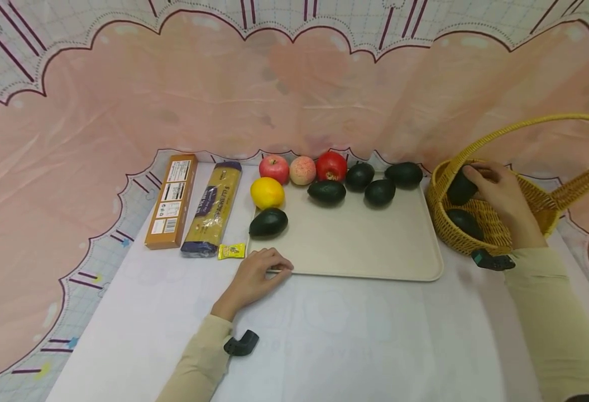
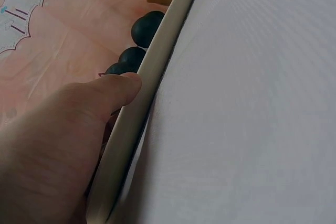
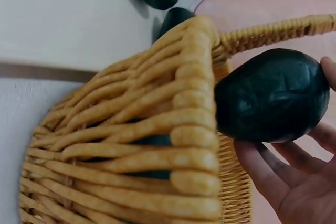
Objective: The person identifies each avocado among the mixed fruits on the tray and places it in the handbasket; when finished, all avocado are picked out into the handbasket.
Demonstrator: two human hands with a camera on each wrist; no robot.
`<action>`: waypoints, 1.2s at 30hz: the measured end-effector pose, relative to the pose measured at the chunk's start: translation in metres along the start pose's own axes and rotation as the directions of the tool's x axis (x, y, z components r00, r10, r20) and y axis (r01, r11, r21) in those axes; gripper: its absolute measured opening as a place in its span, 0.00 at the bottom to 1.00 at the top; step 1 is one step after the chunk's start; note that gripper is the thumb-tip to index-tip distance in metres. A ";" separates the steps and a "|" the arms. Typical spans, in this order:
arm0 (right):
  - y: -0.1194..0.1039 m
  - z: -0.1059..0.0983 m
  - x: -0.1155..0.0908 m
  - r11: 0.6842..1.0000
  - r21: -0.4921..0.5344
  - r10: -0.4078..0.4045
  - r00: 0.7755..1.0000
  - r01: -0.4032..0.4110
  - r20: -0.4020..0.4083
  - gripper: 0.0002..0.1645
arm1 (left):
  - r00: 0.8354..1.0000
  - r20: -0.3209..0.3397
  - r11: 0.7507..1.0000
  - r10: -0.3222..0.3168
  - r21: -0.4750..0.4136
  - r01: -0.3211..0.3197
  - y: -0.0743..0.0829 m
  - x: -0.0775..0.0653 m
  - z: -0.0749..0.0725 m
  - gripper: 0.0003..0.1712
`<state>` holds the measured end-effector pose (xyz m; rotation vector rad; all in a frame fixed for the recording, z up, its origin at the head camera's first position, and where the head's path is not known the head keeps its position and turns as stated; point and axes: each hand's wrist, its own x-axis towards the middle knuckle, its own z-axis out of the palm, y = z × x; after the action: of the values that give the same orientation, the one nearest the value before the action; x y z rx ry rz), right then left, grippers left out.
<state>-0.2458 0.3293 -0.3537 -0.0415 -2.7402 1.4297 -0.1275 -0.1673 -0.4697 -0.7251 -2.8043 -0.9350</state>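
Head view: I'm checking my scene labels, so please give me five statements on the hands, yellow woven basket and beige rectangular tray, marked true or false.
1. The right hand holds a dark green, oval avocado at the yellow woven basket. True.
2. The left hand is inside the basket. False: it touches the near edge of the beige rectangular tray.
3. The gold-and-navy plastic spaghetti packet lies between the long orange-brown box and the tray. True.
4. The small yellow wrapped packet lies on the tray. False: it lies on the white tablecloth, left of the tray.
5. A smooth yellow fruit lies at the tray's left side. True.
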 end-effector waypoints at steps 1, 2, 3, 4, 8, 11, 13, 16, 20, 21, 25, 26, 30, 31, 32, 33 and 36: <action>0.001 0.000 0.002 1.000 -0.015 -0.005 1.000 0.005 0.002 0.34 | 1.000 0.000 1.000 0.000 0.000 0.000 0.000 0.000 0.000 0.05; 0.002 0.000 0.004 1.000 -0.029 -0.008 1.000 0.008 0.005 0.34 | 1.000 -0.002 1.000 0.001 -0.002 -0.001 0.000 0.000 0.000 0.05; 0.003 0.001 0.006 0.999 -0.041 -0.011 1.000 0.012 0.008 0.34 | 1.000 -0.002 1.000 0.002 -0.002 -0.002 0.000 0.000 0.000 0.05; 0.004 0.001 0.008 0.999 -0.048 -0.007 1.000 0.008 0.014 0.34 | 1.000 -0.001 1.000 0.001 -0.001 -0.001 0.000 0.000 0.000 0.05; 0.012 0.004 0.016 0.996 -0.095 0.008 0.998 -0.002 0.062 0.38 | 1.000 0.002 1.000 -0.005 0.003 0.005 -0.001 -0.001 0.002 0.05; 0.017 0.006 0.020 0.990 -0.142 0.016 0.995 -0.002 0.096 0.40 | 1.000 0.003 1.000 -0.004 0.003 0.004 -0.001 -0.002 0.003 0.05; 0.019 0.007 0.021 0.989 -0.146 0.019 0.994 -0.003 0.112 0.40 | 1.000 0.002 1.000 0.000 0.004 0.000 -0.001 -0.002 0.004 0.05; 0.019 0.006 0.022 0.990 -0.143 0.032 0.989 -0.011 0.144 0.41 | 1.000 -0.004 1.000 0.006 0.005 -0.006 -0.001 -0.001 0.004 0.05; 0.015 0.003 0.024 0.983 -0.180 0.058 0.978 -0.021 0.201 0.44 | 1.000 -0.005 1.000 -0.008 0.004 0.008 0.000 0.000 0.003 0.06; 0.014 0.003 0.024 0.982 -0.190 0.061 0.974 -0.019 0.216 0.45 | 1.000 -0.002 1.000 -0.014 0.005 0.014 -0.001 0.000 0.003 0.06; 0.009 0.003 0.028 0.976 -0.218 0.066 0.967 -0.011 0.246 0.46 | 1.000 0.001 1.000 -0.021 -0.002 0.021 -0.001 -0.001 0.002 0.06; 0.009 0.003 0.029 0.974 -0.226 0.065 0.965 -0.006 0.253 0.45 | 1.000 -0.001 1.000 -0.017 -0.002 0.017 -0.001 -0.001 0.002 0.06; 0.009 0.005 0.033 0.957 -0.288 0.048 0.959 0.036 0.279 0.42 | 1.000 -0.008 1.000 -0.010 0.000 0.010 -0.001 -0.001 0.002 0.06; 0.009 0.005 0.034 0.952 -0.301 0.044 0.956 0.048 0.289 0.41 | 1.000 -0.008 1.000 -0.009 0.000 0.009 -0.001 -0.001 0.002 0.06; 0.009 0.005 0.035 0.948 -0.311 0.036 0.953 0.062 0.300 0.40 | 1.000 -0.009 1.000 -0.008 0.000 0.008 -0.001 -0.001 0.002 0.06; 0.009 0.005 0.036 0.944 -0.321 0.032 0.948 0.075 0.317 0.39 | 1.000 -0.009 1.000 -0.009 -0.001 0.009 -0.001 -0.001 0.002 0.06; 0.010 0.006 0.037 0.936 -0.338 0.038 0.930 0.095 0.366 0.38 | 1.000 -0.011 1.000 -0.008 -0.002 0.008 0.000 -0.001 0.001 0.06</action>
<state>-0.2833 0.3319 -0.3647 0.2829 -3.2529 1.0038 -0.1264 -0.1671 -0.4710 -0.7073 -2.7997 -0.9400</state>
